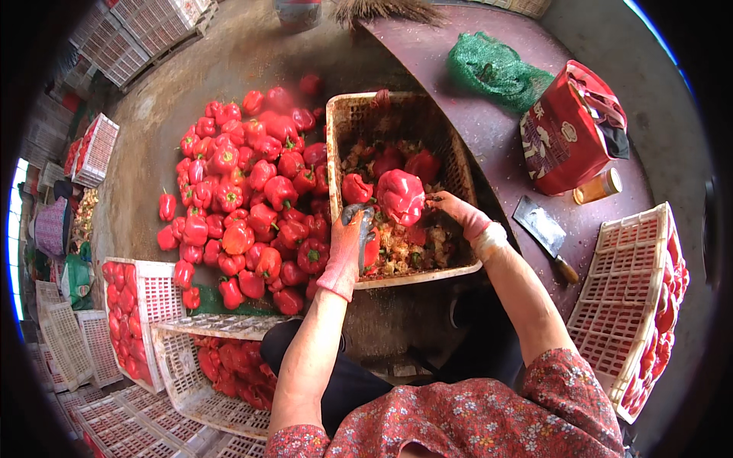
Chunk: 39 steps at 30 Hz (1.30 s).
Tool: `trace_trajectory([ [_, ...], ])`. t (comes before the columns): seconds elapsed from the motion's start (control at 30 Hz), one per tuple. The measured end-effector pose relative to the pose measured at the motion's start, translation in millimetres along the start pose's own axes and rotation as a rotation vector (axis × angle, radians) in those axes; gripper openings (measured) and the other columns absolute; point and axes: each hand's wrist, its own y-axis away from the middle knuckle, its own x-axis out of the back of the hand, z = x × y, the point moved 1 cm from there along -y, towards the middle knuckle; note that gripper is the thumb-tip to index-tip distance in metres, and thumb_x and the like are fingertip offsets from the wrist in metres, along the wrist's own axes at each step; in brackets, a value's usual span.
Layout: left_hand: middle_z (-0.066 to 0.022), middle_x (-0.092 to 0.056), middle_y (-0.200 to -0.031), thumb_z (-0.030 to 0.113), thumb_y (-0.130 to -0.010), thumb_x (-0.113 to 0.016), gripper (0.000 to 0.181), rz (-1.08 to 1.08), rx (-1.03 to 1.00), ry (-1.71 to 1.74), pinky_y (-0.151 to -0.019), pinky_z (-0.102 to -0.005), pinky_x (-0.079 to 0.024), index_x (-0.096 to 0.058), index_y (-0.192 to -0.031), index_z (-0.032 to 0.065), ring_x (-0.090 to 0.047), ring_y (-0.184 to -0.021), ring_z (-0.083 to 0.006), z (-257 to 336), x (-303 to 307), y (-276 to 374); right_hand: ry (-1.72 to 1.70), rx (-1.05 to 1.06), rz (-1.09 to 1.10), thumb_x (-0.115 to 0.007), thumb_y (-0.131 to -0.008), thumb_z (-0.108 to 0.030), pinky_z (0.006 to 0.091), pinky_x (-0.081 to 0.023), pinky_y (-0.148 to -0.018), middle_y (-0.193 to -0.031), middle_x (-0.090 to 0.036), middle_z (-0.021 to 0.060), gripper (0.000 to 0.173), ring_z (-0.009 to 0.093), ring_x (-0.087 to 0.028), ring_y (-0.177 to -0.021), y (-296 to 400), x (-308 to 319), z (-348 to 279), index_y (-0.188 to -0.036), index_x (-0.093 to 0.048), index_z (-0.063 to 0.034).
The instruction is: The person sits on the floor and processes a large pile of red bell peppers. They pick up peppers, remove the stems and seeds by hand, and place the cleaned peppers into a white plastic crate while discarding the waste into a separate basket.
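Note:
My left hand (350,240), in a pink glove with a dark grey coating, is over the near left part of a dirty plastic crate (417,280). Its fingers look curled, and I cannot tell whether anything is in them. From the right, my gloved right hand (458,210) has its fingertips at the side of a large, glossy red bell pepper (401,194), which appears held above the crate. Beneath it lie pale pepper cores (395,243) and several red peppers, one a red pepper (356,189) just beyond my left hand.
Red bell peppers (229,200) are heaped on the floor to the left. Pepper-filled crates stand at left (163,292) and right (618,297); another (217,406) is by my leg. A cleaver (541,226), jar (597,186), red bag (567,129) and green net (495,71) lie right. A person (51,226) is far left.

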Motion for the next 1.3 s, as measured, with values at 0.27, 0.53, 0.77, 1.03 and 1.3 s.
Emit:
trace_trajectory([
  [0.27,-0.0104,-0.053,-0.128,0.040,-0.092,-0.056,0.046,-0.387,0.306,0.479,-0.087,-0.0559,-0.051,-0.048,-0.131,0.0162,-0.055,-0.114,-0.0294,2,-19,15,0.807,0.856,-0.033,-0.064,-0.083,-0.014,0.0333,-0.046,-0.091,-0.108,-0.065,0.0077,0.031,0.024,-0.060,-0.099,37,-46,-48,-0.113,-0.062,-0.0090],
  [0.53,-0.0022,-0.059,-0.105,0.009,-0.079,-0.070,0.044,-0.136,-0.055,0.275,-0.076,-0.0350,-0.054,-0.051,-0.118,0.0131,-0.057,-0.102,-0.0158,-11,-9,1,-0.303,0.150,0.094,-0.054,-0.090,-0.008,0.0274,-0.048,-0.087,-0.114,-0.062,0.0067,0.040,0.017,-0.059,-0.103,41,-80,-88,-0.129,-0.053,-0.0056],
  [0.77,-0.0077,-0.054,-0.115,-0.004,-0.072,-0.067,0.057,0.034,-0.438,-0.394,-0.090,-0.0298,-0.047,-0.045,-0.124,0.0063,-0.055,-0.100,-0.0173,-5,-33,18,-0.380,0.229,0.111,-0.062,-0.084,-0.005,0.0248,-0.047,-0.084,-0.114,-0.058,0.0052,0.059,0.010,-0.053,-0.097,35,-97,-70,-0.139,-0.041,-0.0074],
  [1.03,-0.0088,-0.054,-0.114,-0.003,-0.068,-0.067,0.058,-0.005,-0.444,-0.578,-0.093,-0.0320,-0.046,-0.046,-0.122,0.0049,-0.055,-0.104,-0.0185,3,-31,28,-0.047,0.383,0.189,-0.068,-0.077,-0.012,0.0330,-0.043,-0.098,-0.121,-0.059,0.0170,0.064,0.022,-0.056,-0.113,43,-103,-73,-0.135,-0.043,-0.0034],
  [1.3,-0.0053,-0.060,-0.105,-0.006,-0.072,-0.064,0.053,-0.126,-0.202,-0.437,-0.090,-0.0308,-0.047,-0.049,-0.122,0.0050,-0.057,-0.097,-0.0170,-11,-26,35,0.002,0.275,0.151,-0.068,-0.075,-0.009,0.0336,-0.047,-0.090,-0.110,-0.065,0.0166,0.044,0.023,-0.062,-0.103,57,-102,-83,-0.117,-0.057,-0.0024],
])
